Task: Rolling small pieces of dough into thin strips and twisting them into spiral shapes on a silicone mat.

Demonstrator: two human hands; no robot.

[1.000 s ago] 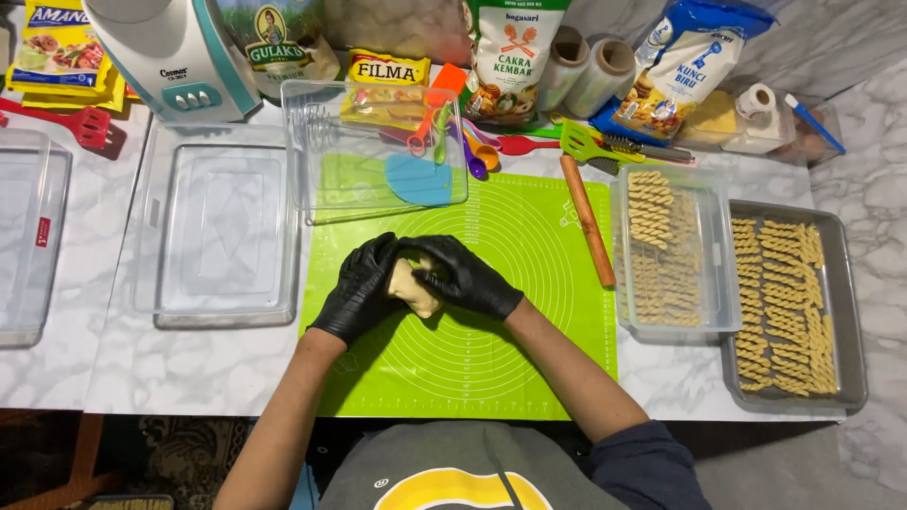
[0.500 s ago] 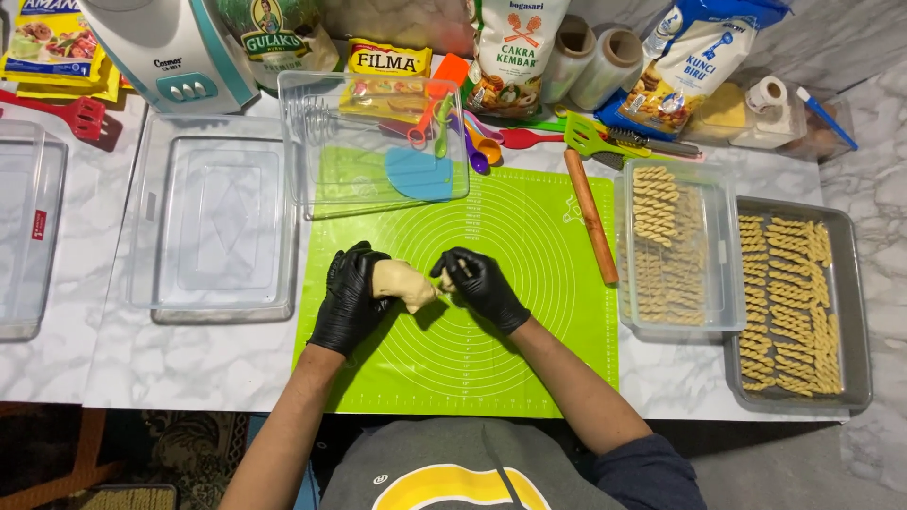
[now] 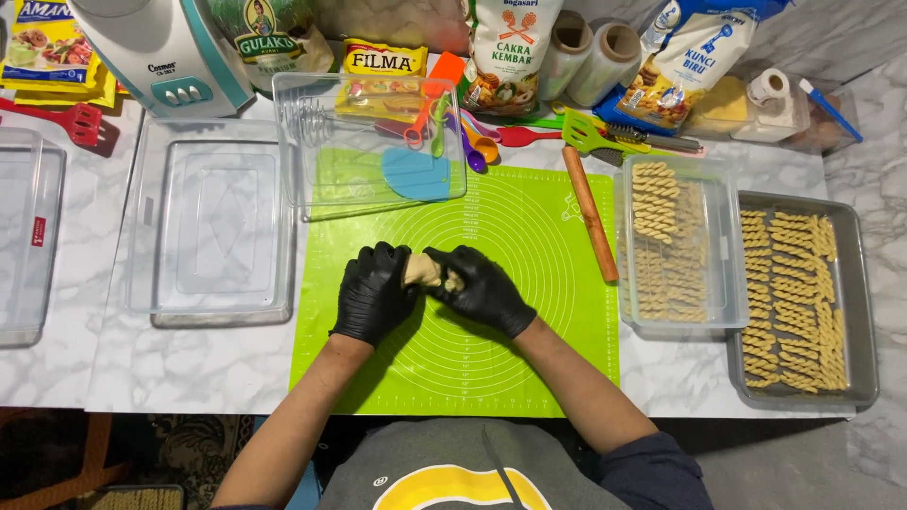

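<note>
Both hands were gloved in black and closed around one lump of pale dough (image 3: 427, 271), held just above the middle of the green silicone mat (image 3: 529, 340). Left hand (image 3: 373, 291) cupped the lump from its side with fingers curled tight; right hand (image 3: 480, 288) pinched the other end, thumb and fingertips narrow on a small nub. Whether the dough touched the mat I couldn't tell.

Judgement on doing it well: the pinch should stay small and even, left hand steadying the bulk and not squashing it, so pieces match the twisted sticks already in the clear tub (image 3: 675, 241) and the metal tray (image 3: 803, 302). Work should stay centred over the mat, so crumbs land on it and not on the marble.

Edges and room:
- Wooden rolling pin (image 3: 590, 212) lay on the mat's right part, near the right wrist; a wide elbow swing could roll it.
- Clear box with the blue scraper (image 3: 416, 175) overlapped the mat's far edge, near the knuckles.
- Empty clear container (image 3: 213, 227) sat just beside the mat's left edge.
- Near half of the mat was open apart from the forearms. That was the best free room.
</note>
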